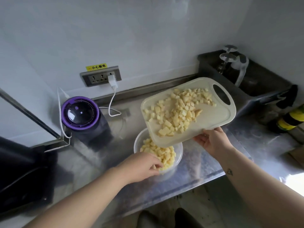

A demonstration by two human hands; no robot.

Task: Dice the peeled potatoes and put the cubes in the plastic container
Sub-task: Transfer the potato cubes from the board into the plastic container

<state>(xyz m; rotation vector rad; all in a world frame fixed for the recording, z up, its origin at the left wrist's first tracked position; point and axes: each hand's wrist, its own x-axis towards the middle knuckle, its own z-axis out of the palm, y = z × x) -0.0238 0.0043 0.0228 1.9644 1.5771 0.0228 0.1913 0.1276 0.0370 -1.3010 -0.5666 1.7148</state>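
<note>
A cream cutting board (212,119) hangs tilted above the steel counter, its low corner over a clear plastic container (178,159). Many potato cubes (177,111) lie scattered on the board. More cubes (166,155) fill the container. My right hand (213,141) grips the board's near edge, thumb on top and fingers underneath. My left hand (141,163) is at the container's near rim, fingers curled and pinching a potato cube at the tips. The container's far side is hidden under the board.
A purple-rimmed appliance (82,116) stands at the left, its white cable plugged into a wall socket (101,76). A dark sink with a tap (236,63) lies at the back right. Bottles with yellow labels (289,120) stand at the right.
</note>
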